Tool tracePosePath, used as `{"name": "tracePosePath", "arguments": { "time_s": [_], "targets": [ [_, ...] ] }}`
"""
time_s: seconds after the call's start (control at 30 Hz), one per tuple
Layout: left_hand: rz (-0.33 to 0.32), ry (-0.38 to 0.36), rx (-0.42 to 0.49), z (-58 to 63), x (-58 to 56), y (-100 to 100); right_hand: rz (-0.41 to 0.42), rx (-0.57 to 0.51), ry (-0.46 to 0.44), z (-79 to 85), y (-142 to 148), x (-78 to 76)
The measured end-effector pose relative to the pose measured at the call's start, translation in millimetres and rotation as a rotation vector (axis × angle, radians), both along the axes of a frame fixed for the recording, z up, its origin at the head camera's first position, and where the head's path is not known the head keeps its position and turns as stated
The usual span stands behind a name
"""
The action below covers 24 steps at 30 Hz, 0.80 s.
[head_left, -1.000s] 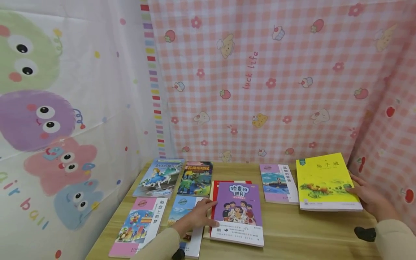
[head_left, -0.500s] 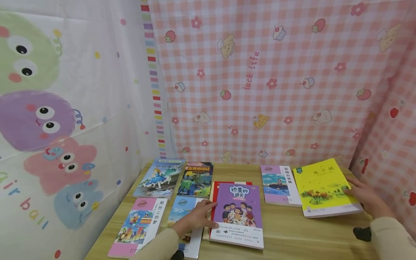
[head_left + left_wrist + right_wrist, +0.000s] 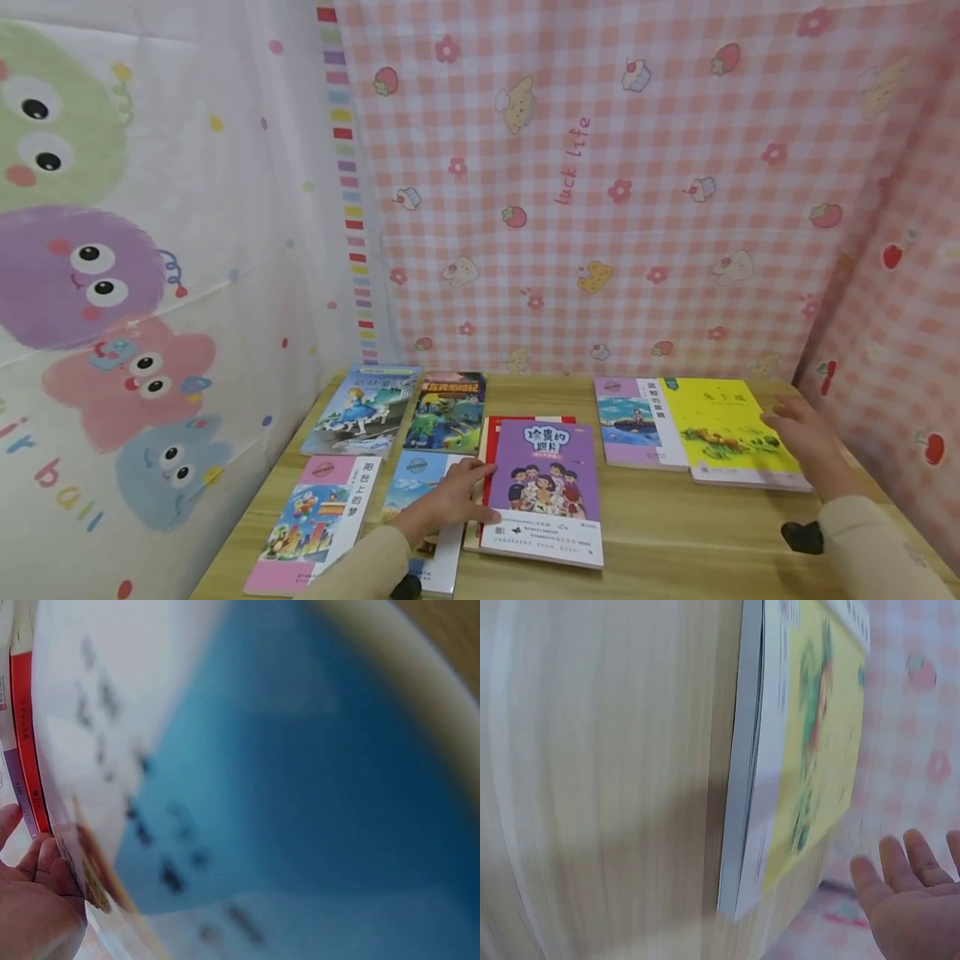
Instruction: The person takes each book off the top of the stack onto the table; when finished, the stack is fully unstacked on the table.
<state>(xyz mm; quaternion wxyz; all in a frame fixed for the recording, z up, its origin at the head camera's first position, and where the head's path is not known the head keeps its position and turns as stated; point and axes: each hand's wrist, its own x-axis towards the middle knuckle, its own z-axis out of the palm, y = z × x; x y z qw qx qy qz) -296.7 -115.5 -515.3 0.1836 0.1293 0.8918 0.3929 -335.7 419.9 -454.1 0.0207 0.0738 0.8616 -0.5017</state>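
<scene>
A purple book (image 3: 551, 492) with a group of cartoon children lies over a red book (image 3: 491, 454), of which only the edges show. At this stack's left edge is my left hand (image 3: 448, 502), its thumb and fingertips touching the books. A yellow book (image 3: 727, 429) lies flat on the right, close beside a pink-and-white book (image 3: 633, 425) with a blue picture. My right hand (image 3: 808, 446) hovers by the yellow book's right edge; the right wrist view shows its fingers (image 3: 896, 866) spread and apart from the book.
On the left of the wooden table (image 3: 675, 542) lie a blue book with a girl (image 3: 363, 408), a dinosaur book (image 3: 444, 412), a pink book (image 3: 311, 525) and a blue-and-white book (image 3: 420, 483) partly under the left arm. Patterned cloths (image 3: 600, 208) hang around the table.
The yellow book, tilted and gripped at its right edge before, now lies straightened beside the pink-and-white book. My right hand has let go of it. The left hand stays at the stack.
</scene>
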Motion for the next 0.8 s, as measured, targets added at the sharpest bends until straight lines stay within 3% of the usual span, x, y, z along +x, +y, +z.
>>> {"name": "tracePosePath", "arguments": {
  "time_s": [0.1,0.3,0.43,0.57,0.8],
  "targets": [
    [0.004,0.010,0.000,-1.3,-0.6,0,0.047,-0.035,-0.019,0.0,-24,-1.3],
    [-0.006,0.034,-0.028,-1.0,-0.8,1,0.075,-0.289,-0.080,-3.0,-93,3.2],
    [-0.023,0.075,-0.083,3.3,0.8,0,0.078,-0.384,-0.089,-15.2,-141,11.0],
    [-0.044,0.134,-0.127,4.4,1.2,-4,0.092,-0.431,-0.082,-31.0,-178,19.2],
    [-0.092,0.170,-0.111,0.6,-1.3,-14,0.084,-0.395,-0.136,-47.2,-213,35.2]
  ]
}}
